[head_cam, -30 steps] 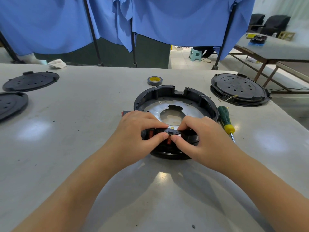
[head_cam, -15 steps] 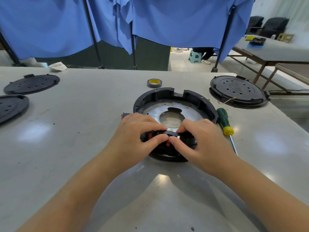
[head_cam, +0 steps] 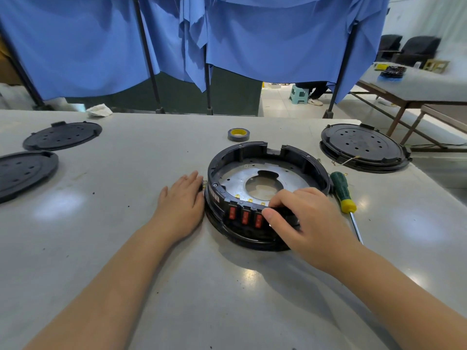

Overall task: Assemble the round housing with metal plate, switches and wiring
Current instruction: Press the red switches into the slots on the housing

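**K:** Across the frame, head view: pale grey table point(head_cam: 126, 248), glossy, glare patches. Blue curtains point(head_cam: 278, 39) on dark poles at top; second table point(head_cam: 429, 89) upper right.

**M:** Loose parts?

**K:** Two flat black perforated discs point(head_cam: 63, 135) far left, a closed round unit point(head_cam: 364, 147) right of centre, tape roll point(head_cam: 238, 134) top centre, green-yellow screwdriver point(head_cam: 343, 193) just right of the housing.

**M:** Housing?

**K:** Round housing point(head_cam: 252, 157) at frame centre, black plastic ring, notch at far rim. Matte metal plate point(head_cam: 235, 178) inside, big centre cutout, small holes. Three red switches point(head_cam: 244, 216) in near wall.

**M:** Hands?

**K:** Left hand point(head_cam: 180, 203) flat on table, fingers straight, tips by the housing's left wall. Right hand point(head_cam: 305, 218) curled over near rim, thumb and fingers pinching the wall beside the switches.
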